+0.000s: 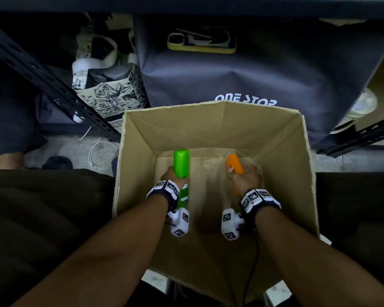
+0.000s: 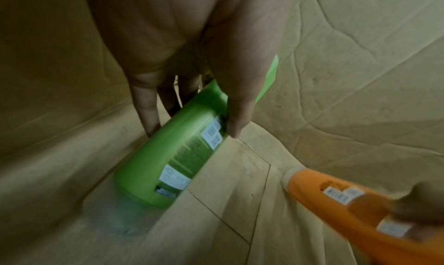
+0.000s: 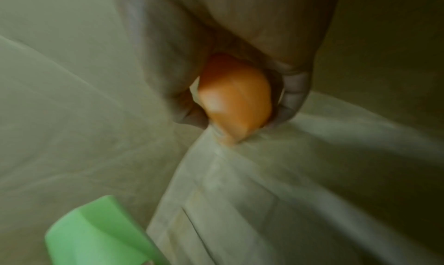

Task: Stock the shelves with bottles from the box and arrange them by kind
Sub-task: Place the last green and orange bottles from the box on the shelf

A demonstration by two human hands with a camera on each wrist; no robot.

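Both my hands reach down into an open cardboard box (image 1: 297, 169). My left hand (image 1: 172, 177) grips a green bottle (image 1: 181, 162) round its middle; in the left wrist view the fingers and thumb clasp the green bottle (image 2: 168, 155), whose lower end is at the box floor. My right hand (image 1: 245, 177) grips an orange bottle (image 1: 235, 163), tilted near the box's far right corner. In the right wrist view the fingers curl round the orange bottle (image 3: 233, 100), blurred, with the green bottle (image 3: 96, 235) at the lower left. The orange bottle (image 2: 348, 202) also shows in the left wrist view.
A dark bag (image 1: 264, 69) printed "ONE STOP" stands behind the box, with a phone (image 1: 201, 42) on it. A floral bag (image 1: 111, 94) sits to the left. Black metal shelf rails (image 1: 49, 80) run diagonally at left and right. White cable (image 1: 102, 154) lies on the floor.
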